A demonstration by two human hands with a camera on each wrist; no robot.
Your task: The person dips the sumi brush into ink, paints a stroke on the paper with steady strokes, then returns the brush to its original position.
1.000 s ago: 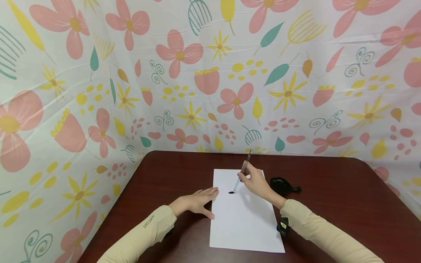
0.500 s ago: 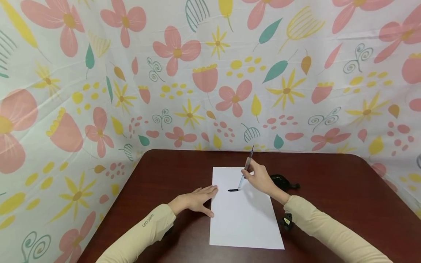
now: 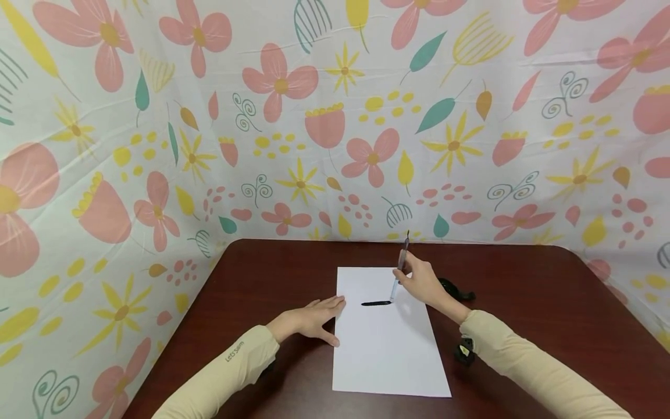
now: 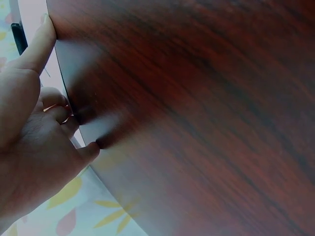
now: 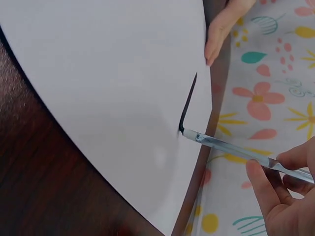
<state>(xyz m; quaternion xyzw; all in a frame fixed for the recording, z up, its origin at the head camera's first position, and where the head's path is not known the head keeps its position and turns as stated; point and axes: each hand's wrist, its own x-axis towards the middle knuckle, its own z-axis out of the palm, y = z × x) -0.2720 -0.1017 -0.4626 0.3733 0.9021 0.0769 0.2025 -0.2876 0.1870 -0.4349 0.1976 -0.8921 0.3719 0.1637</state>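
My right hand (image 3: 422, 285) pinches a clear-handled writing brush (image 3: 394, 288) between thumb and fingers, its handle leaning up and to the right. The black tip touches a white sheet of paper (image 3: 389, 355) at the right end of a short black stroke (image 3: 374, 303). In the right wrist view the brush (image 5: 221, 146) shows a white collar, with the stroke (image 5: 189, 101) running from its bent tip. My left hand (image 3: 313, 320) lies spread at the sheet's left edge, fingertips and thumb on the paper's margin. In the left wrist view that hand (image 4: 29, 142) has its fingers apart.
A dark glossy object (image 3: 463, 293) with a narrow end sits right of the paper, partly hidden behind my right hand. The brown wooden table (image 3: 523, 302) reaches back to a floral cloth (image 3: 366, 116), which also hangs along the left.
My right hand has drawn the brush rightward across the paper, and the black stroke has grown from a small mark into a longer line. The left hand stays in place.
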